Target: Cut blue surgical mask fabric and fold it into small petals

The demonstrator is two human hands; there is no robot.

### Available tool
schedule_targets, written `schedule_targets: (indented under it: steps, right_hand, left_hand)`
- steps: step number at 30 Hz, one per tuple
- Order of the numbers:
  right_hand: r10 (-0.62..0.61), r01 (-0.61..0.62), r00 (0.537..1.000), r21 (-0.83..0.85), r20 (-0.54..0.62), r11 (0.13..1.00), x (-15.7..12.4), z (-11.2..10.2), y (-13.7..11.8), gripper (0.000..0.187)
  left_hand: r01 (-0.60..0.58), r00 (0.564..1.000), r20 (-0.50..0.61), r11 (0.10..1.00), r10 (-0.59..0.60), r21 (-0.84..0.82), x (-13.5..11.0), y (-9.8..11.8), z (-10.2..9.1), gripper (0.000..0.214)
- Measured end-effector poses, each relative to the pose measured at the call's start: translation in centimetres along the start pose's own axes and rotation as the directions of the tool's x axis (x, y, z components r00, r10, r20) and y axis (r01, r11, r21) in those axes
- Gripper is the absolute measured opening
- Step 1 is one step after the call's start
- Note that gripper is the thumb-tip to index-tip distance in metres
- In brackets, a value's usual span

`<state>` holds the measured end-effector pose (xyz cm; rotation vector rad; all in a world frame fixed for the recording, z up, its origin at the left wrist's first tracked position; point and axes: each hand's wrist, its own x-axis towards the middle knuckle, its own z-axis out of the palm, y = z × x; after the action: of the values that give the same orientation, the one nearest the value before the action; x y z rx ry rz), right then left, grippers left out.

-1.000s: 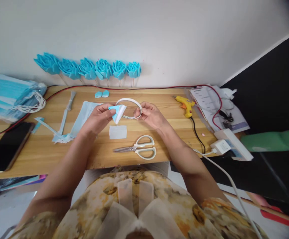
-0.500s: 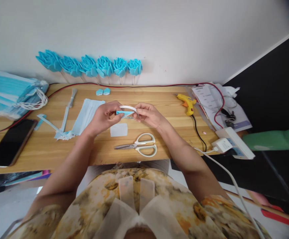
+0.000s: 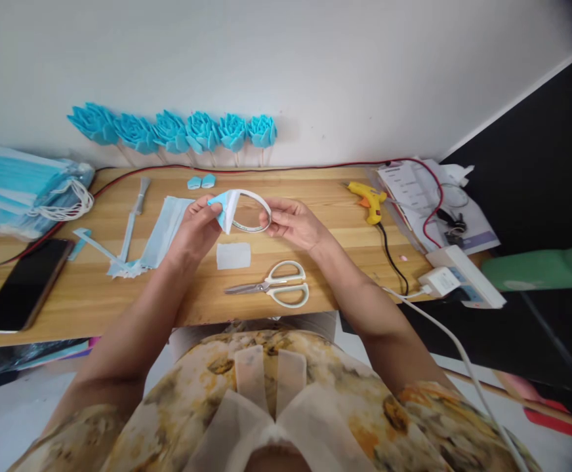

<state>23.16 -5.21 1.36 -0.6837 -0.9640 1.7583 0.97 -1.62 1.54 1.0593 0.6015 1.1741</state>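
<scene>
Over the middle of the wooden table, both hands hold a white tape roll. My left hand pinches a folded blue-and-white piece of mask fabric against the roll's left side. My right hand grips the roll's right side with closed fingers. A small white cut rectangle lies on the table just below the hands, and white-handled scissors lie in front of it.
Blue fabric flowers lean on the wall. Cut mask pieces and strips lie left, with a mask stack and a phone farther left. A yellow glue gun, papers, cables and a power strip are right.
The tape roll went flat and lower half a second ago, then tilted back up; the blue fabric piece is again raised at the roll's left side. The view shifted slightly.
</scene>
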Motion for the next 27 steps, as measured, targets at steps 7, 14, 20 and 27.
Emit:
schedule_targets:
  steps: [7,14,20,27]
  right_hand:
    - [0.001,0.000,0.999,-0.019,0.036,1.000,0.04,0.42,-0.05,0.039]
    - [-0.021,0.027,0.998,-0.097,0.067,0.995,-0.03,0.42,-0.25,0.032]
    - [-0.027,0.030,0.999,-0.086,0.041,0.996,-0.08,0.41,-0.22,0.030]
    - [-0.046,0.047,0.999,-0.092,0.017,0.995,0.10,0.39,-0.15,0.028]
  left_hand:
    - [0.012,1.000,0.012,1.000,-0.012,0.003,0.17,-0.26,-0.03,0.051]
    - [0.007,0.999,0.035,0.999,-0.009,0.053,-0.08,-0.19,0.00,0.044]
    - [0.003,0.999,0.040,0.998,-0.006,0.068,-0.03,-0.16,0.09,0.046]
    - [0.009,1.000,0.013,0.999,-0.009,0.040,0.25,-0.62,-0.32,0.048]
